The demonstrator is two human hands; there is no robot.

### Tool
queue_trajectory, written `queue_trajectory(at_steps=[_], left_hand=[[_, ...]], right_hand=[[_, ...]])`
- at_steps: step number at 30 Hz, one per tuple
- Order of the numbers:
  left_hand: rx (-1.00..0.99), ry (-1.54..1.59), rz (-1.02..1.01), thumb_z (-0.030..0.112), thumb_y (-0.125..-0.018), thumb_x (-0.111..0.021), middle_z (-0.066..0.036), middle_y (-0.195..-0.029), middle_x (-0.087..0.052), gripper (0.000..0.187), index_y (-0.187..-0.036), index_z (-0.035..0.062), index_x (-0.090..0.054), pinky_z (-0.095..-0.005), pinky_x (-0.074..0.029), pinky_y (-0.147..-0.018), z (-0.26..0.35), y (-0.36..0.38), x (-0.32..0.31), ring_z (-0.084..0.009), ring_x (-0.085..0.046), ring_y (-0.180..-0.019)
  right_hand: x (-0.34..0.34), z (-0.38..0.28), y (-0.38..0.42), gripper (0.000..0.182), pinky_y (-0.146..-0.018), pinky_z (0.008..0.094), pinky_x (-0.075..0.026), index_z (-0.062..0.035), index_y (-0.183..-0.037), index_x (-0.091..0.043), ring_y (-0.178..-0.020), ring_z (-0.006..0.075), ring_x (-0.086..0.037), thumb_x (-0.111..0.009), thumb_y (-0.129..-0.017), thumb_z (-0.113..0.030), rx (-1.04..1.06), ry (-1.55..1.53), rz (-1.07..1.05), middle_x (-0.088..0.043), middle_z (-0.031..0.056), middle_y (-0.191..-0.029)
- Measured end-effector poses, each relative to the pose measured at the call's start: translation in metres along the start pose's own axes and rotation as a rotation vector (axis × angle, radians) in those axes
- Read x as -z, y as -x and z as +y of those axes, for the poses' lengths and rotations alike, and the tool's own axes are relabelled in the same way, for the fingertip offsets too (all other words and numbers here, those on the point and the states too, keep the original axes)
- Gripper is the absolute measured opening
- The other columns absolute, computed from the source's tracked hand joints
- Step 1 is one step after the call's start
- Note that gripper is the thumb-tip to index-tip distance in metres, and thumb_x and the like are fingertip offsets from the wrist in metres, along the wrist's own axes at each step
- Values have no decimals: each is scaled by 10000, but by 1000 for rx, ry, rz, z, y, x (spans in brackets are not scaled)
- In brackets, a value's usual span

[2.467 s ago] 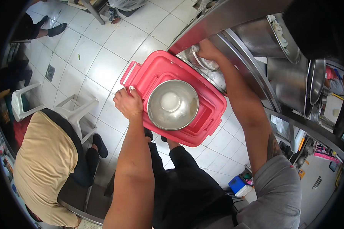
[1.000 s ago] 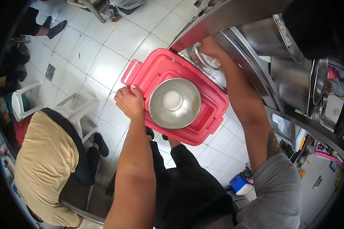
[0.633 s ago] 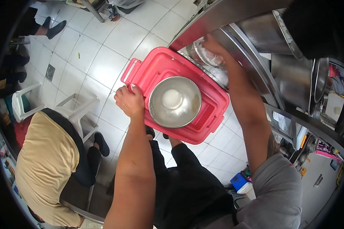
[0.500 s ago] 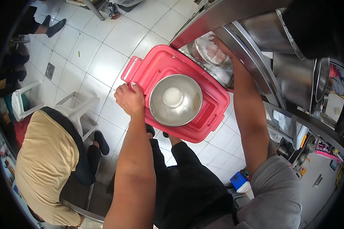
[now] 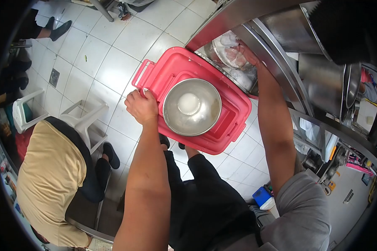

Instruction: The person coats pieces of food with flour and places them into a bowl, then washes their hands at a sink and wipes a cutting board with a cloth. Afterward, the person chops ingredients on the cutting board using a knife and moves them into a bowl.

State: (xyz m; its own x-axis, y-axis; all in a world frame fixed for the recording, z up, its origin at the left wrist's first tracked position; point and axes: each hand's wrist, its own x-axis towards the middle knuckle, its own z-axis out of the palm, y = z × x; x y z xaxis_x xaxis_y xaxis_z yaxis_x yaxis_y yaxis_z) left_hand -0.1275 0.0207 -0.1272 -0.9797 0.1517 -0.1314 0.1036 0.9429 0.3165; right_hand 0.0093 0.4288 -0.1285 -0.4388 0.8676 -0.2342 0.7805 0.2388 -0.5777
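Observation:
My left hand (image 5: 142, 105) is closed on the left corner of a red plastic lid (image 5: 167, 67), close to its handle. A round steel bowl (image 5: 171, 115) rests on the lid, with a small mound of white powder (image 5: 189, 103) at its bottom. My right hand (image 5: 248, 56) reaches under the steel counter into an open bin of white powder (image 5: 246, 76) beside the lid. Its fingers are at the rim of a clear, bowl-like container (image 5: 228, 52) with white powder in it; the grip is partly hidden.
A steel counter frame (image 5: 222, 21) with large steel pots (image 5: 322, 83) stands at the right. To the left, a person in a tan shirt (image 5: 50, 180) bends near a white plastic stool (image 5: 83, 121). Another person's feet (image 5: 60, 30) show at upper left. A blue-and-white box (image 5: 263, 198) sits at lower right.
My right hand has shifted slightly right and down in the bin, and the clear container has tilted, showing more white powder. The lid and bowl have moved up slightly.

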Motion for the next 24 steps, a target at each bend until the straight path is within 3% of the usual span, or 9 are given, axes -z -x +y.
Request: queue_trajectory(at_steps=[3, 5, 8, 10, 11, 13, 15, 18, 24], left_hand=[[-1, 14, 5, 330, -879, -574, -153, -1141, -609, 384, -1096, 25, -659, -464, -407, -958, 0, 0, -1, -337, -509, -1110], [-2, 18, 11, 332, -881, -573, -153, -1138, -610, 387, -1103, 27, -659, -462, -406, -959, -1, 0, -2, -335, -508, -1110], [9, 9, -14, 330, -881, -574, -154, -1134, -610, 388, -1106, 26, -659, -461, -405, -959, 1, -1, 2, -336, -509, -1108], [15, 14, -14, 329, -881, -574, -154, -1131, -611, 388, -1104, 24, -660, -461, -405, -959, 3, 0, 4, -337, -509, -1105], [19, 16, -13, 329, -880, -574, -154, -1129, -612, 388, -1103, 23, -660, -461, -405, -959, 3, 0, 4, -337, -509, -1104], [7, 4, -5, 329, -880, -572, -154, -1125, -612, 387, -1100, 22, -660, -461, -405, -958, 0, -1, 1, -338, -509, -1101], [7, 1, -15, 336, -887, -561, -159, -1124, -613, 389, -1090, 20, -660, -465, -405, -965, 0, -1, 1, -341, -509, -1113], [21, 3, -32, 350, -899, -543, -166, -1123, -613, 392, -1073, 18, -660, -472, -407, -980, 3, -2, 4, -346, -509, -1138], [10, -3, -21, 344, -899, -548, -162, -1116, -614, 384, -1070, 19, -659, -473, -409, -973, 2, 0, 4, -347, -510, -1136]], right_hand=[[-2, -8, 7, 435, -979, 361, -476, -36, -1335, -498, -1158, 235, -563, -590, -924, -143, -99, -248, -80, -569, 109, -1230], [-2, -16, 18, 420, -971, 359, -484, -41, -1334, -500, -1150, 225, -568, -584, -936, -145, -129, -593, -224, -570, 99, -1223], [34, -71, 98, 345, -928, 309, -514, -36, -1280, -540, -1080, 167, -603, -562, -941, -96, 15, -942, -460, -618, 74, -1131], [60, -112, 157, 290, -920, 318, -516, -28, -1187, -616, -1006, 163, -631, -582, -899, -36, 100, -859, -669, -658, 56, -1068], [60, -132, 181, 262, -915, 327, -516, -24, -1136, -649, -971, 165, -644, -583, -883, -10, 7, -697, -687, -677, 54, -1037], [34, -116, 209, 280, -850, 347, -537, 9, -1144, -631, -950, 191, -676, -611, -864, 0, 214, -520, -800, -699, 72, -1024], [13, -133, 236, 276, -842, 350, -524, -12, -1148, -653, -922, 237, -688, -615, -886, -88, 26, -181, -799, -701, 187, -978], [-18, -132, 248, 298, -798, 394, -533, -27, -1160, -652, -866, 327, -689, -624, -884, -135, 205, 22, -571, -687, 235, -944], [30, -133, 221, 279, -824, 455, -521, -52, -1149, -652, -906, 390, -671, -599, -892, -148, 36, -1, -397, -687, 246, -962]])
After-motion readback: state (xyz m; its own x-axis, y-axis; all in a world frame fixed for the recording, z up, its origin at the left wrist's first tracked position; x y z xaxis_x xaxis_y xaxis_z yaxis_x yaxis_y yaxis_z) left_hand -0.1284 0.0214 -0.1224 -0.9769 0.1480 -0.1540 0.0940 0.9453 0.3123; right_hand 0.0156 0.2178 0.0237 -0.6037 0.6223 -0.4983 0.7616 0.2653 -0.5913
